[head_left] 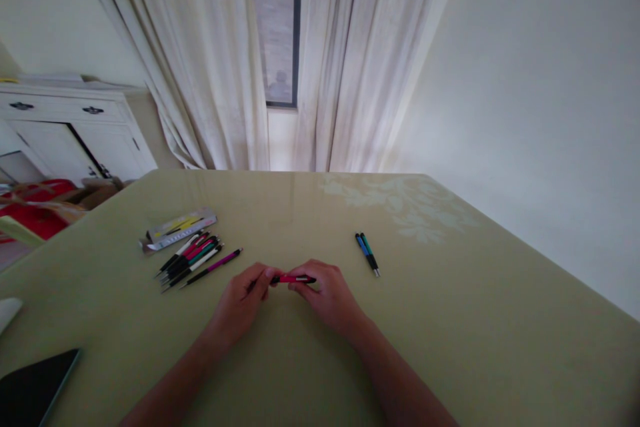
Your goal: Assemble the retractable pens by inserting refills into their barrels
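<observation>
My left hand (243,301) and my right hand (327,293) meet over the middle of the green table (450,320). Between their fingertips they pinch a red and black pen (293,278), held level just above the tabletop. A loose bunch of several pens (193,259) in black, red, green and white lies to the left, with a magenta pen (216,265) at its near edge. Two pens, one blue and one green (368,253), lie side by side to the right.
A flat pen box (179,228) lies behind the bunch. A dark tablet or phone (33,390) sits at the near left corner. A white cabinet (70,130), curtains and a window stand behind the table.
</observation>
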`<act>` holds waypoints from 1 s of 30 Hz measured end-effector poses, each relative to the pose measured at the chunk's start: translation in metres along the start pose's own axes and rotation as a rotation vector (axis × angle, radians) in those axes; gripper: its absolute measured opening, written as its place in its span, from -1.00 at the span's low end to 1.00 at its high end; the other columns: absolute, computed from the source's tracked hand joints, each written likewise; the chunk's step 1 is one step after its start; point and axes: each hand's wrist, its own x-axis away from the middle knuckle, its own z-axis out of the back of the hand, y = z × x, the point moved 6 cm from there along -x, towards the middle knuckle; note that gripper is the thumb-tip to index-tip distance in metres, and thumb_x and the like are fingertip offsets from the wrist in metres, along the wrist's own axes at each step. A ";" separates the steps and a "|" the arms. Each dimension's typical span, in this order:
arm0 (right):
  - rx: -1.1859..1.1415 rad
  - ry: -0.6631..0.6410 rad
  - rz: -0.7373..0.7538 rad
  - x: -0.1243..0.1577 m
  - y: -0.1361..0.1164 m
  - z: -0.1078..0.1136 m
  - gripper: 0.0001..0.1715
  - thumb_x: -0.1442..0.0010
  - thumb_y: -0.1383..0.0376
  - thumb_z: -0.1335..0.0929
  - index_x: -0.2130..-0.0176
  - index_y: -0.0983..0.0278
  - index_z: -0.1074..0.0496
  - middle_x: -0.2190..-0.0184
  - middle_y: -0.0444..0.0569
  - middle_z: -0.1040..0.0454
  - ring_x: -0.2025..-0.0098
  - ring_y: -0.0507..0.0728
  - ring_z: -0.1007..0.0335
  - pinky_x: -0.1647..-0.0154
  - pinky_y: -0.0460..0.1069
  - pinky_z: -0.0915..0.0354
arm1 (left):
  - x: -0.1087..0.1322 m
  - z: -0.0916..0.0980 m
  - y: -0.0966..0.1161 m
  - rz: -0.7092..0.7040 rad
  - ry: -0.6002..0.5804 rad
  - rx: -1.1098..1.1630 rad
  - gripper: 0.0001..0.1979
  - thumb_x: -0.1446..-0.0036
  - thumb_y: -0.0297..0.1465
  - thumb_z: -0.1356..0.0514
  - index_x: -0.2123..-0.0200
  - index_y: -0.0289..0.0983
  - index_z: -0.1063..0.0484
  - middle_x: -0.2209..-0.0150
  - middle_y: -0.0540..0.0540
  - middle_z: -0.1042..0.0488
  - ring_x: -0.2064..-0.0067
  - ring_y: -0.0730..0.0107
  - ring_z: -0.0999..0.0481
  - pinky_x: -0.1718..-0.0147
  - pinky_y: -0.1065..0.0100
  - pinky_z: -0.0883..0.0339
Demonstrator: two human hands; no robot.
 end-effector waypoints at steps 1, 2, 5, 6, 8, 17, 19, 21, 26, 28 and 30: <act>0.006 0.002 -0.009 0.000 0.000 0.000 -0.86 -0.30 0.32 -0.48 0.11 0.18 -0.65 0.24 -0.08 -0.67 0.21 0.10 -0.58 0.13 -0.05 -0.38 | 0.000 0.001 0.001 -0.025 0.012 0.007 -0.66 -0.28 -0.11 -0.21 0.19 -0.23 -0.65 0.43 -0.05 -0.57 0.40 0.33 -0.52 0.41 0.38 -0.39; 0.008 0.000 -0.018 0.000 0.001 0.000 -0.86 -0.30 0.32 -0.48 0.12 0.19 -0.65 0.24 -0.07 -0.67 0.22 0.10 -0.57 0.14 -0.05 -0.38 | -0.001 0.002 -0.001 -0.029 0.018 0.031 -0.70 -0.25 -0.14 -0.25 0.17 -0.22 -0.65 0.37 -0.06 -0.60 0.33 0.29 -0.57 0.34 0.36 -0.44; 0.002 -0.020 -0.042 0.000 0.001 -0.001 -0.87 -0.32 0.30 -0.46 0.13 0.19 -0.65 0.24 -0.07 -0.68 0.21 0.10 -0.58 0.13 -0.05 -0.39 | -0.003 0.004 -0.010 0.029 0.024 0.151 -0.70 -0.13 -0.20 -0.38 0.12 -0.21 -0.61 0.23 -0.10 -0.66 0.20 0.23 -0.64 0.20 0.30 -0.52; -0.005 -0.029 -0.048 0.000 0.001 -0.001 -0.86 -0.33 0.29 -0.45 0.12 0.18 -0.65 0.22 -0.07 -0.68 0.20 0.11 -0.58 0.11 -0.05 -0.39 | -0.004 0.004 -0.012 0.049 0.030 0.187 -0.67 -0.09 -0.21 -0.41 0.10 -0.20 -0.59 0.23 -0.09 -0.66 0.20 0.23 -0.65 0.19 0.29 -0.54; -0.027 -0.051 -0.061 0.001 0.002 -0.003 -0.83 -0.35 0.27 -0.44 0.08 0.19 -0.65 0.19 -0.05 -0.68 0.17 0.12 -0.59 0.08 -0.04 -0.39 | -0.004 0.006 -0.015 0.064 0.046 0.245 -0.58 -0.03 -0.23 -0.46 0.04 -0.19 -0.56 0.25 -0.07 -0.66 0.22 0.24 -0.67 0.18 0.28 -0.56; -0.114 -0.139 -0.153 0.004 0.006 -0.008 -0.76 -0.39 0.23 -0.37 0.07 0.19 -0.64 0.24 -0.06 -0.67 0.22 0.11 -0.56 0.18 -0.06 -0.38 | -0.001 0.009 -0.006 0.020 0.060 0.266 -0.61 -0.01 -0.26 -0.48 0.08 -0.19 -0.57 0.22 -0.12 -0.70 0.20 0.21 -0.69 0.14 0.25 -0.58; -0.110 -0.141 -0.149 0.004 0.005 -0.008 -0.75 -0.40 0.21 -0.36 0.08 0.20 -0.64 0.26 -0.05 -0.66 0.23 0.11 -0.55 0.18 -0.06 -0.37 | -0.002 0.009 -0.008 0.022 0.068 0.266 -0.63 -0.07 -0.23 -0.45 0.06 -0.19 -0.57 0.19 -0.13 -0.70 0.22 0.23 -0.68 0.17 0.28 -0.57; -0.099 -0.135 -0.140 0.003 0.004 -0.008 -0.74 -0.41 0.21 -0.35 0.08 0.21 -0.64 0.26 -0.04 -0.66 0.23 0.11 -0.54 0.18 -0.06 -0.36 | -0.003 0.010 -0.009 0.023 0.093 0.260 -0.66 -0.14 -0.20 -0.40 0.05 -0.18 -0.57 0.20 -0.12 -0.69 0.24 0.27 -0.67 0.22 0.33 -0.56; -0.068 -0.147 -0.139 0.003 0.005 -0.008 -0.73 -0.43 0.22 -0.33 0.15 0.23 -0.63 0.33 -0.07 -0.63 0.29 0.08 -0.50 0.23 -0.08 -0.30 | -0.003 0.008 -0.007 0.010 0.069 0.322 -0.52 -0.06 -0.24 -0.46 -0.06 -0.15 -0.52 0.15 -0.10 -0.67 0.15 0.28 -0.67 0.16 0.35 -0.54; -0.060 -0.137 -0.144 0.002 0.006 -0.008 -0.72 -0.44 0.21 -0.33 0.16 0.24 -0.62 0.35 -0.09 -0.62 0.31 0.07 -0.48 0.26 -0.09 -0.28 | -0.003 0.009 -0.006 0.019 0.074 0.353 -0.48 -0.05 -0.24 -0.47 -0.08 -0.14 -0.50 0.04 -0.12 -0.65 0.09 0.26 -0.66 0.12 0.33 -0.54; -0.065 -0.114 -0.158 0.002 0.008 -0.006 -0.73 -0.43 0.20 -0.33 0.15 0.24 -0.62 0.35 -0.09 -0.62 0.32 0.07 -0.48 0.28 -0.09 -0.26 | -0.004 0.011 -0.007 0.046 0.100 0.349 -0.54 -0.08 -0.20 -0.44 -0.04 -0.16 -0.54 0.07 -0.12 -0.65 0.16 0.29 -0.66 0.18 0.35 -0.54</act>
